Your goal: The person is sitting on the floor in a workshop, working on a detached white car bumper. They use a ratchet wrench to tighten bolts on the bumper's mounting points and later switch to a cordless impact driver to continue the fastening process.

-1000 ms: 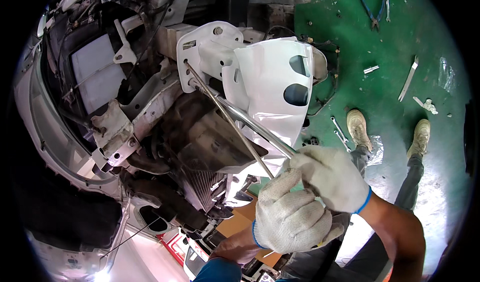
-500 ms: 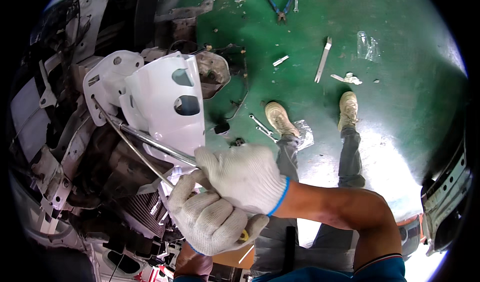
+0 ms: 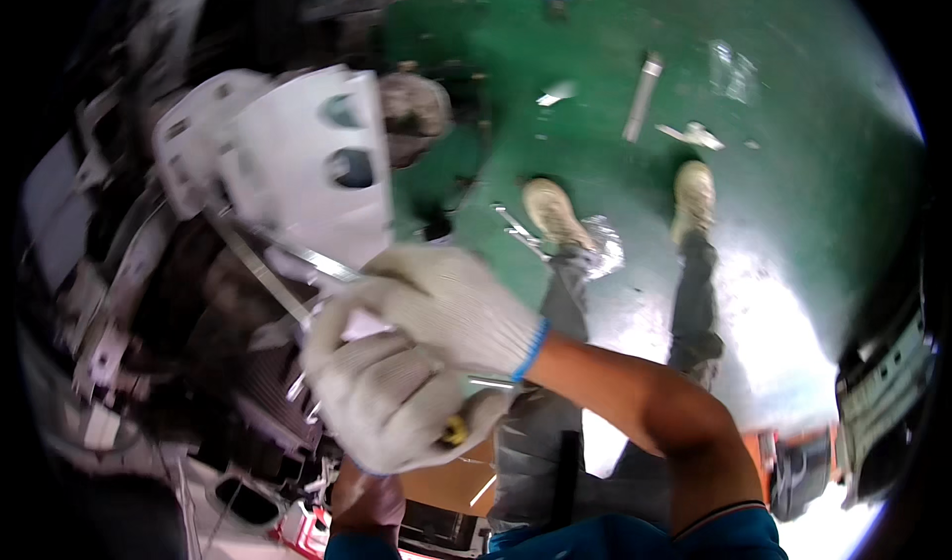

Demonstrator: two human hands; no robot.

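Left of centre, a thin rod point(image 3: 261, 271) runs into the left grip point(image 3: 385, 401), clenched round it; a brighter bar point(image 3: 329, 264) enters the closed right grip point(image 3: 448, 304). Blurred far ends lie by a white panel point(image 3: 297, 185), green floor point(image 3: 617, 188) beyond.

Left grip point(image 3: 382, 401) curled, right grip point(image 3: 446, 302) alongside

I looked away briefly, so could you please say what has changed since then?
The view swung right, so the white panel sits farther left. The thin rod seems lower across the plate, though blurred. Nothing was let go: the left hand grips the rod, the right hand the shiny bar; the shoes stay planted.
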